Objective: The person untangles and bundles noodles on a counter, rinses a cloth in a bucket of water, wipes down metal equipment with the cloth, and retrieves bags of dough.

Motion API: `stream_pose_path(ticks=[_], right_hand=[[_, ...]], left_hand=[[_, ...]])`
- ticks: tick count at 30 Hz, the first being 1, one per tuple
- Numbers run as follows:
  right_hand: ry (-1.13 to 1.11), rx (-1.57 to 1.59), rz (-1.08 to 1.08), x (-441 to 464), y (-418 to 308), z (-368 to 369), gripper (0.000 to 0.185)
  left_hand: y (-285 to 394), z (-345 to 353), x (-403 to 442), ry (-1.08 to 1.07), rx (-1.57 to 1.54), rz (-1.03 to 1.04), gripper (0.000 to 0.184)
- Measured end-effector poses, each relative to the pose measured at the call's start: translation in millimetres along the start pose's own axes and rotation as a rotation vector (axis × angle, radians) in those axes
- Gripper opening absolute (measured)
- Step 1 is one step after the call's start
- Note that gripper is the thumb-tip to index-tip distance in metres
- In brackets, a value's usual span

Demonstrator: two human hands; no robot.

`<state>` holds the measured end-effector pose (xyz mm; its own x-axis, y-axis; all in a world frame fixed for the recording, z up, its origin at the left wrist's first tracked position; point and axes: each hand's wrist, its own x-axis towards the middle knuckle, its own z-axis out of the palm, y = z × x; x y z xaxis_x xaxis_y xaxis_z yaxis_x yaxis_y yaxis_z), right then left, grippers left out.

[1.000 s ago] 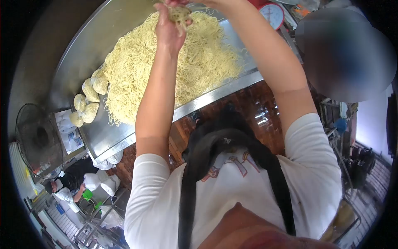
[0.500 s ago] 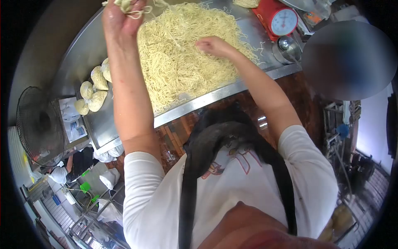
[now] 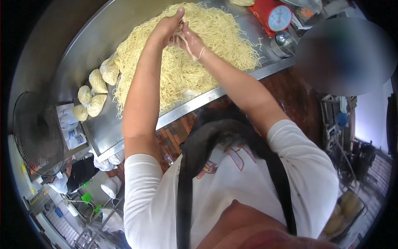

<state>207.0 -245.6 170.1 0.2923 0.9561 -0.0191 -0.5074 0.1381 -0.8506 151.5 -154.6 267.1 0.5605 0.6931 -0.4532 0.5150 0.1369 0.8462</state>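
A broad heap of thin yellow noodles [image 3: 215, 66] is spread on the metal table. Above its upper part my two hands meet, with a few pale strands caught between them. My left hand [image 3: 168, 27] has its thumb pointing up and its other fingers curled round noodle strands. My right hand [image 3: 195, 40] is beside it, thumb raised, holding the same strands; one strand trails over the palm towards the wrist. Some of the right fingers are hidden behind the strands and the left hand.
Several tied bags of noodles [image 3: 98, 81] lie left of the heap. At the right stand a red dial scale [image 3: 280, 17] and a metal container [image 3: 284, 43]. A fan [image 3: 37, 133] is at far left. The metal table's raised edge [image 3: 195, 101] runs before me.
My left hand has come down and right from the upper left, bringing noodle strands. My right hand has moved left and up from the heap to meet it.
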Motion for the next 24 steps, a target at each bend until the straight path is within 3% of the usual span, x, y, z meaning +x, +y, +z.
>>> stream_pose_path(ticks=[1, 3, 4, 6, 7, 10, 11, 12, 13, 16, 24], right_hand=[[-0.009, 0.143, 0.044, -3, 6, 5, 0.079], [-0.028, 0.439, 0.136, -12, 18, 10, 0.079], [0.014, 0.368, 0.162, -14, 21, 9, 0.077], [0.091, 0.226, 0.212, -16, 22, 3, 0.074], [0.108, 0.304, 0.199, -15, 25, -6, 0.059], [0.170, 0.244, 0.196, -11, 23, -25, 0.042], [0.272, 0.355, 0.197, -19, 15, -26, 0.033], [0.309, 0.278, 0.204, -21, 12, -35, 0.031], [0.345, 0.202, 0.212, -23, 9, -44, 0.030], [0.453, 0.024, 0.170, -42, -11, -59, 0.028], [0.478, -0.114, 0.158, -85, -26, -95, 0.047]], left_hand=[[-10, 2, 12, -0.059, 0.023, 0.012, 0.081], [-24, -2, 20, -0.090, 0.074, -0.035, 0.084], [-22, -3, 8, -0.102, 0.102, -0.059, 0.085], [-24, -7, 2, -0.101, 0.087, 0.048, 0.077], [-30, -15, 13, -0.139, 0.087, 0.116, 0.074], [-31, -34, 36, -0.126, 0.111, 0.224, 0.063], [-37, -43, 55, -0.098, 0.147, 0.251, 0.061], [-45, -49, 72, -0.071, 0.183, 0.275, 0.059], [-56, -51, 86, 0.039, 0.374, 0.313, 0.043], [-142, -45, 178, 0.185, 1.060, 0.555, 0.025], [-196, -12, 199, 0.196, 1.212, 0.549, 0.024]])
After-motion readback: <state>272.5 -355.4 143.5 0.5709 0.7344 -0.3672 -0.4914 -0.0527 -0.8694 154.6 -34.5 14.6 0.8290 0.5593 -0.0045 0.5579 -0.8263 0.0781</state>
